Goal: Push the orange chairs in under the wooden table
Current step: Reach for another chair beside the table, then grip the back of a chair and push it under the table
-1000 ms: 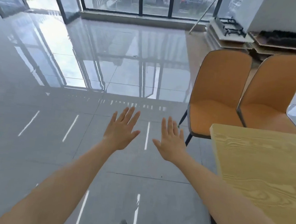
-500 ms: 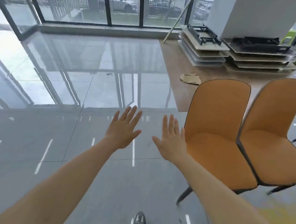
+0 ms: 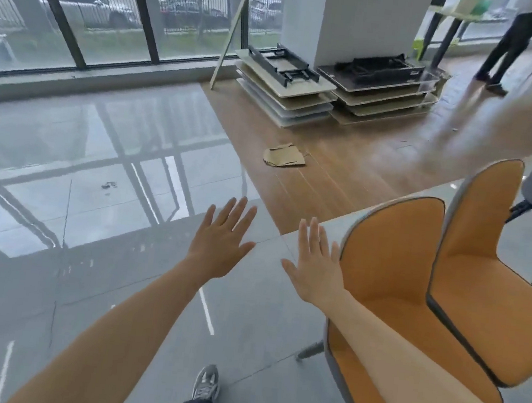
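Hands reach forward, palms flat, fingers spread, empty: left hand (image 3: 220, 245) over grey floor, right hand (image 3: 315, 267) just beside nearest orange moulded chair (image 3: 391, 280), likely approaching its backrest; wooden table unseen.

I read this as an unfinished office or showroom: full-height windows (image 3: 113, 14) onto parked cars, glossy grey tile floor (image 3: 56, 245), stacked flat-packed tabletops (image 3: 286, 88) against a white pillar (image 3: 359, 20), orange chairs (image 3: 413, 282).
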Demonstrator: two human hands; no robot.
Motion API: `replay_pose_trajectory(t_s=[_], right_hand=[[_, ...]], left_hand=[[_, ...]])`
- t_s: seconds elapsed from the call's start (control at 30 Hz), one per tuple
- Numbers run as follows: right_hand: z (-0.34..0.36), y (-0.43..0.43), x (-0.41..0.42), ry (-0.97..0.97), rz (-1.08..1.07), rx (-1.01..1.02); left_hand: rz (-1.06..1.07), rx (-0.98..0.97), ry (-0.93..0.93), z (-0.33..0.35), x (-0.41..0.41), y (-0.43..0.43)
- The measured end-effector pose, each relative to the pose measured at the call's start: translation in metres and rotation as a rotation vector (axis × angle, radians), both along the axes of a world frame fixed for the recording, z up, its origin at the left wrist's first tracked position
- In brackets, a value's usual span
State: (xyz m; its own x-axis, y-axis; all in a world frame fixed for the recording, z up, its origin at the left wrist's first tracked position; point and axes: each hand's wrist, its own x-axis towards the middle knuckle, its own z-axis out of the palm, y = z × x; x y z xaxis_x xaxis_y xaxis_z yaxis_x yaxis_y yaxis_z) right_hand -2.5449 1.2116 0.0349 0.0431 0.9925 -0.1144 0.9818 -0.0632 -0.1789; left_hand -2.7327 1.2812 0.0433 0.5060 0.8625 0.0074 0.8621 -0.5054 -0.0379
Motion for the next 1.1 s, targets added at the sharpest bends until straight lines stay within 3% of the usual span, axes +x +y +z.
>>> replay_pose_trajectory(t_s=[0.27, 0.53, 0.8, 1.1], right_hand=[[0.008, 0.142, 0.023, 0.023, -0.321, -0.018], [-0.001, 0.209, 0.119, 0.045, -0.691, 0.024], [-0.022, 0.234, 0.212, 0.127, -1.121, 0.055], [-0.029, 0.194, 0.226, 0.029, -1.666, 0.009]], left_hand=[[-0.383, -0.003, 0.014, 0.018, 0.059, 0.2], [-0.797, 0.042, 0.031, -0.009, 0.216, 0.315], [-1.288, 0.024, 0.13, -0.016, 0.395, 0.347], [-1.894, 0.044, 0.143, -0.022, 0.524, 0.278]])
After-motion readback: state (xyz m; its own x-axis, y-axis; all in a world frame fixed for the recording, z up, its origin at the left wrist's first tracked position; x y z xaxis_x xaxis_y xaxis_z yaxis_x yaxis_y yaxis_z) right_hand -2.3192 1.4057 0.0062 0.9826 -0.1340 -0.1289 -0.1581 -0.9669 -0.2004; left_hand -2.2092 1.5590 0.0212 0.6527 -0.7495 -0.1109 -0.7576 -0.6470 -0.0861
